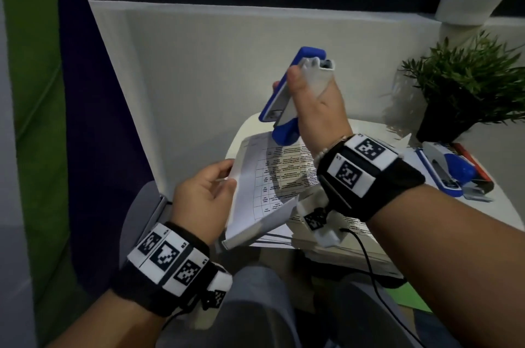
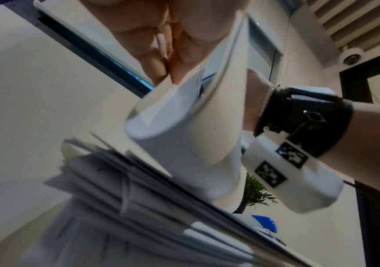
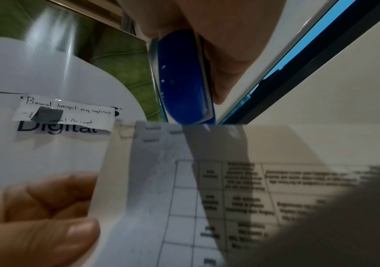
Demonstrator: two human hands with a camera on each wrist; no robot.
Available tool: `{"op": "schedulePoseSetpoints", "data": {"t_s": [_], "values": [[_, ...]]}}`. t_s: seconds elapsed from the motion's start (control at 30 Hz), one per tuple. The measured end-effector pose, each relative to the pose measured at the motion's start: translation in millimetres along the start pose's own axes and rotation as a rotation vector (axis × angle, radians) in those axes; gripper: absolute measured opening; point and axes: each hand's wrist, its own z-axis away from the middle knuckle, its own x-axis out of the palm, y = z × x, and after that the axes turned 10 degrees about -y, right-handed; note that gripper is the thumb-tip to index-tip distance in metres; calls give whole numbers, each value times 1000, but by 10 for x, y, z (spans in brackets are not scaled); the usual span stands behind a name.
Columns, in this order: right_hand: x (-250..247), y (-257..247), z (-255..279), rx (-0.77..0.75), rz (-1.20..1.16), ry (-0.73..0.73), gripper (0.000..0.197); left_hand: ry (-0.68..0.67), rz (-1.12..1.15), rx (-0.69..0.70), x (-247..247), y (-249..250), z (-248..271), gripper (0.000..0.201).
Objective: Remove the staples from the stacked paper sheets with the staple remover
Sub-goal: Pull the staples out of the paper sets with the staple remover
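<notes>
My right hand (image 1: 287,83) grips a blue-and-white staple remover (image 1: 284,103) tilted upright in the air, its blue lower end just above the far edge of a printed, stapled paper set (image 1: 267,182). In the right wrist view the remover's blue tip (image 3: 184,77) hovers right at the paper's top edge (image 3: 207,180), where small grey marks that look like staples (image 3: 150,140) show, blurred. My left hand (image 1: 227,174) pinches the set's left edge, thumb on top, and lifts it off a stack of sheets (image 1: 341,239). The held pages curl (image 2: 184,117) below my fingers (image 2: 161,36).
A round white table (image 1: 241,137) carries the paper stack. At its right side lie another blue-and-white stapler (image 1: 449,171) and a potted green plant (image 1: 468,86). A white wall panel stands close behind. A cable hangs from my right wrist band (image 1: 366,165).
</notes>
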Motion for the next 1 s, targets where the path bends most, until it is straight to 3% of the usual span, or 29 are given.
{"op": "schedulePoseSetpoints", "data": {"t_s": [0.2, 0.57, 0.87, 1.0], "values": [[64, 46, -9, -18, -33, -24, 29, 17, 59, 43, 12, 62, 43, 34], [131, 55, 1, -110, -24, -3, 29, 18, 20, 67, 26, 56, 94, 31], [119, 18, 26, -38, -47, -60, 25, 28, -11, 58, 15, 24, 79, 31], [9, -86, 25, 5, -202, 117, 23, 87, 137, -36, -42, -102, -38, 31]]}}
